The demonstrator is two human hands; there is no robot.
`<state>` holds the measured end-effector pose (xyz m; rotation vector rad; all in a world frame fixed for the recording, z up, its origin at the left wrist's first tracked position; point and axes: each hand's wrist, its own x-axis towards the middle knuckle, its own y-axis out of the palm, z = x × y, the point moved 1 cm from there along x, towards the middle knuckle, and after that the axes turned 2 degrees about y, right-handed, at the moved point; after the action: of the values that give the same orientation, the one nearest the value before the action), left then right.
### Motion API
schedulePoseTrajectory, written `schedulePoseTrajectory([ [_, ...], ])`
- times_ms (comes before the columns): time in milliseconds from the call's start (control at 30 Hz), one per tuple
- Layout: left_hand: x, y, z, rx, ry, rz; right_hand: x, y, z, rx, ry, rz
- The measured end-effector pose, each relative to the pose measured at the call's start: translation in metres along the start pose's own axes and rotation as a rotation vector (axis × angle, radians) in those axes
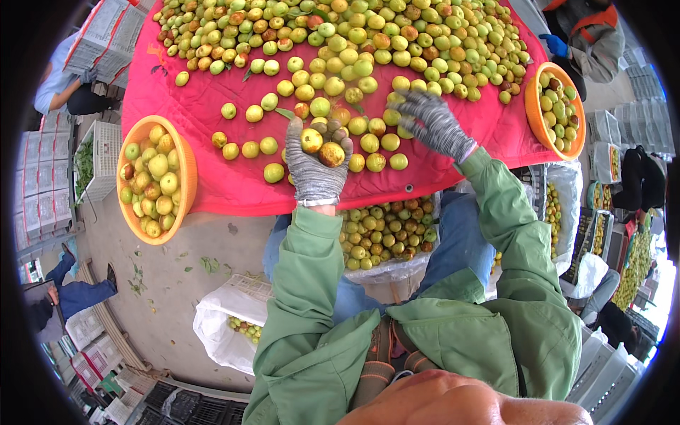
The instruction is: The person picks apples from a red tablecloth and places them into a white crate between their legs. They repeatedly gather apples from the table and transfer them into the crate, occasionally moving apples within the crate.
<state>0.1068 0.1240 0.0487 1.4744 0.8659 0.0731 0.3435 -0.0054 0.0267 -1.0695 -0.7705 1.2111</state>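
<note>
My left hand [319,170], in a grey knit glove, is palm up and curled around two jujubes. One is a yellow-green jujube [311,141]; beside it lies a browner jujube [331,154]. To the right, my gloved right hand [433,122] reaches over the red cloth [451,159] with its fingers spread at a few loose jujubes. I see nothing held in it, though its fingertips partly cover some fruit. Loose jujubes [370,142] lie between the hands, and a large heap of jujubes [425,37] spreads across the far part of the cloth.
Orange baskets of jujubes stand at the left [191,186] and right [531,114] table edges. Below the near edge, a lined crate [393,271] of jujubes sits between my knees. A white lined container [212,329] is on the floor. A co-worker's blue-gloved hand [555,45] shows at upper right.
</note>
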Motion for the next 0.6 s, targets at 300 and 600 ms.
schedulePoseTrajectory([
  [300, -0.001, -0.003, 0.007, -0.013, -0.017, -0.113, 0.016, -0.015, -0.011, -0.255, 0.336, -0.014],
  [600, -0.001, 0.010, 0.022, 0.144, -0.031, -0.042, 0.107, -0.021, -0.029, -0.245, 0.370, -0.260],
])
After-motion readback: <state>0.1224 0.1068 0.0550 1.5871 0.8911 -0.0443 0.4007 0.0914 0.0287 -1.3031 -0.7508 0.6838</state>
